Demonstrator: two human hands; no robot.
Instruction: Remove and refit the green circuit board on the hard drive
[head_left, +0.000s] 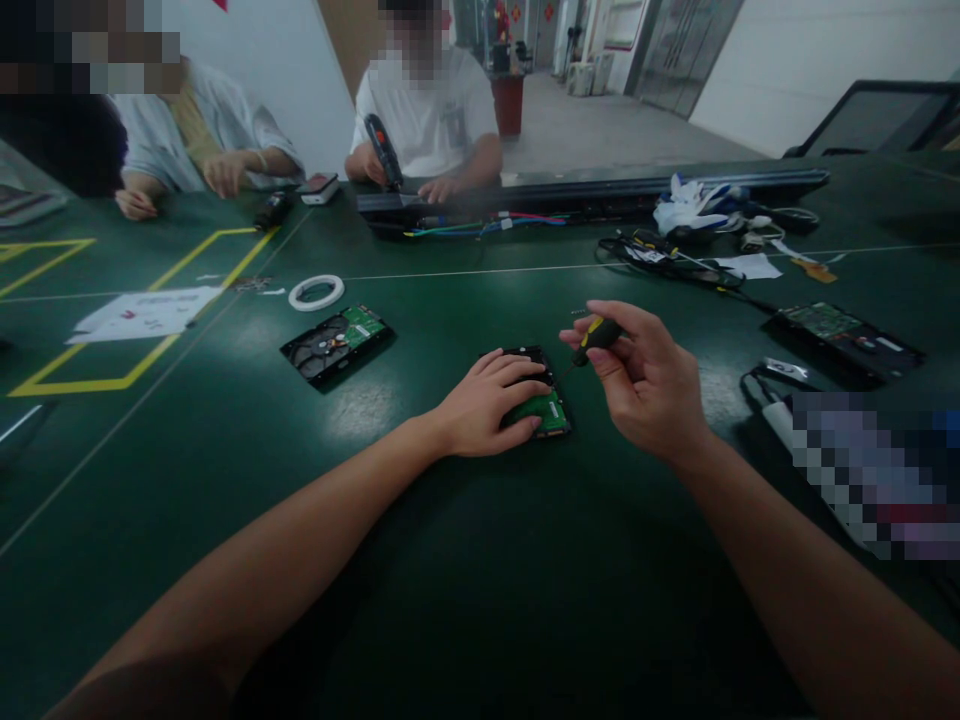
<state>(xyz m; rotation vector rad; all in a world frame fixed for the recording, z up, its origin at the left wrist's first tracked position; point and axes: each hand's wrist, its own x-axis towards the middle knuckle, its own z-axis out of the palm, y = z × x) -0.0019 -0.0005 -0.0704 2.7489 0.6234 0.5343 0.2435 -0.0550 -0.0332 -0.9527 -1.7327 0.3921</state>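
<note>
Flat across a hard drive (pixel 553 412) lies my left hand (pixel 496 405), its fingers stretched out over the green circuit board and black casing. The hand covers much of the drive, which rests on the green table. Just to the right, my right hand (pixel 646 375) is raised above the table, its fingers closed round a small screwdriver (pixel 598 338) with a black and yellow handle. The screwdriver's tip points down and left, apart from the drive. A few tiny dark bits, perhaps screws (pixel 578 312), lie beyond the screwdriver.
A second hard drive (pixel 337 345) and a white tape roll (pixel 316 292) lie left; another drive (pixel 847 343) lies right. Cables (pixel 667 262) and white gloves (pixel 694 205) sit farther back. Across the table, a person (pixel 427 120) holds a power screwdriver (pixel 384 150) over a long black panel (pixel 600 192).
</note>
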